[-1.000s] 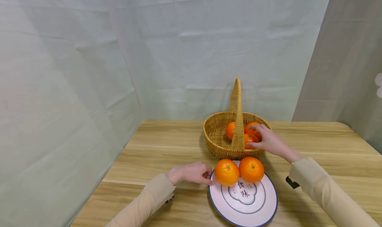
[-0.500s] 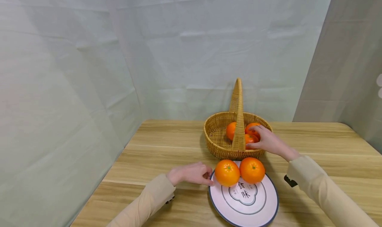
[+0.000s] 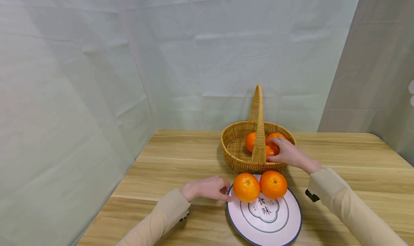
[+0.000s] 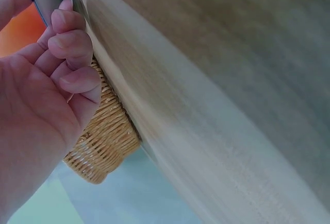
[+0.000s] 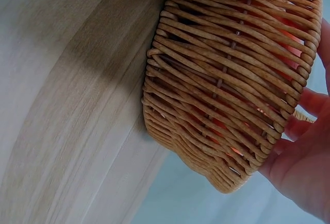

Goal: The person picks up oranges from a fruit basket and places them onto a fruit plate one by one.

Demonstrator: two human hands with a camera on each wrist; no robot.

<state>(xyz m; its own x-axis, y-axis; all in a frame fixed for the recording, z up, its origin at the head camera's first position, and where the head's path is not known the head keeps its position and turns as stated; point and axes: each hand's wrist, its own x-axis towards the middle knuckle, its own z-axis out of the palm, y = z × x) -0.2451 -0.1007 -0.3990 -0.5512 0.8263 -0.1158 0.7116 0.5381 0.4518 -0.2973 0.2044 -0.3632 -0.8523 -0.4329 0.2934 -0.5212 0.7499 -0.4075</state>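
Observation:
My left hand [image 3: 207, 187] pinches the left rim of a white plate [image 3: 275, 229] with a blue edge; in the left wrist view thumb and index finger meet at that rim, the other fingers curled. Two oranges, one [image 3: 246, 188] left and one [image 3: 273, 185] right, sit on the plate's far part. Behind it stands a wicker basket [image 3: 236, 162] with a tall handle. Inside the basket, my right hand [image 3: 291, 154] grips the nearest orange [image 3: 271, 151], thumb in front and fingers behind. In the right wrist view the basket wall hides most of the fingers.
Two more oranges lie in the basket, one [image 3: 250, 141] behind the handle and another [image 3: 276, 135] at the back right. The wooden table [image 3: 181, 149] ends at a pale cloth backdrop [image 3: 207, 59] behind and to the left.
My right hand has shifted slightly left and its fingers have closed in around the nearest orange in the basket. The left hand and the plate look the same.

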